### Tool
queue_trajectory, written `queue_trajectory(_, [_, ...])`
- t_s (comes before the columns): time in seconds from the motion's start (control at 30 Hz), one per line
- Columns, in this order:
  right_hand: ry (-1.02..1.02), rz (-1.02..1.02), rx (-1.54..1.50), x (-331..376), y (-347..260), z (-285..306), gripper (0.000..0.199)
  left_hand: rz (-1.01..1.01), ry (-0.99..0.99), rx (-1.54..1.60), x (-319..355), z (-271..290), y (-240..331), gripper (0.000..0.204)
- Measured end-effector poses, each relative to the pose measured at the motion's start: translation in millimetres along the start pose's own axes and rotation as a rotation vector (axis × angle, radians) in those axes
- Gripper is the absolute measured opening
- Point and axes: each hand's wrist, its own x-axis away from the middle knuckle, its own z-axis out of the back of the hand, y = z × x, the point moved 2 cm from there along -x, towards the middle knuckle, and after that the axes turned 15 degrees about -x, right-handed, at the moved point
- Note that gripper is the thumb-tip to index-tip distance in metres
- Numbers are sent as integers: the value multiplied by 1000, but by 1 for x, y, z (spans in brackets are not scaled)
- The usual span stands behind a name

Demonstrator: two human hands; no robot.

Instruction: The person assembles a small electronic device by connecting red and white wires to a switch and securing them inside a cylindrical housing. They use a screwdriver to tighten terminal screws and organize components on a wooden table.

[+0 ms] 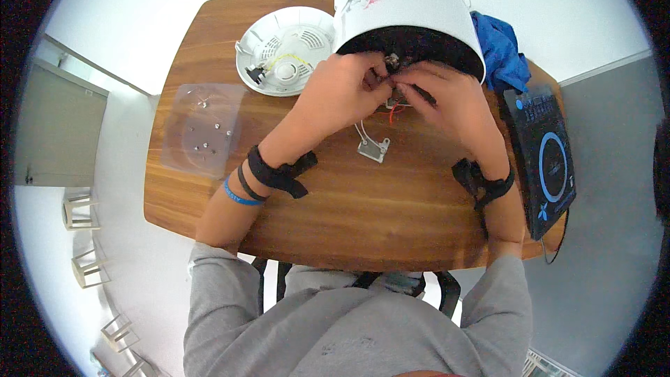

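A white appliance body (405,0), like a rice cooker's shell, lies on its side with its dark open underside toward me. At the lower edge of that opening, my left hand (338,91) and my right hand (447,96) meet with fingertips pinched together. What they pinch is too small and too covered to make out. Just below the fingers, an orange-red wire (396,113) loops out. White wires lead down to a small pale rectangular part (373,149) on the table. Left of the body, the round white vented cover (252,36) lies inside up, with a yellow wire across it.
A clear plastic sheet (178,146) with several small screws lies on the wooden table (335,216) at the left. At the right edge rests a black induction cooktop (541,202), its cord hanging down. Blue cloth (499,49) is bunched behind it. Stools (82,213) stand along the left wall.
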Motion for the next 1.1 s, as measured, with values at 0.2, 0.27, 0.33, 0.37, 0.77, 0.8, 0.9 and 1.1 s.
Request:
queue_trajectory(0.2, [-153, -317, -13, 14, -24, 34, 28, 62, -67, -8, -1, 3, -1, 25])
queue_trajectory(0.27, [-291, -564, 66, 26, -21, 45, 36, 40, -5, -32, -2, 2, -2, 24])
queue_trajectory(0.33, [-310, -720, 179, 37, -8, 54, 36, 43, 20, -38, -3, 1, -3, 24])
queue_trajectory(0.37, [-320, -799, 235, 42, -1, 56, 36, 58, 15, -33, -3, 1, -4, 24])
queue_trajectory(0.77, [71, -543, -249, 47, 97, 13, 33, 103, -39, -53, -10, -17, 2, 22])
queue_trajectory(0.8, [84, -546, -309, 47, 103, 11, 34, 118, -44, -45, -11, -21, 0, 22])
queue_trajectory(0.9, [-33, -501, -368, 41, 102, 16, 43, 127, 20, -19, -8, -21, -2, 20])
queue_trajectory(1.1, [-182, -171, -97, 45, 151, 33, 72, 63, 48, -119, -11, -25, 1, 20])
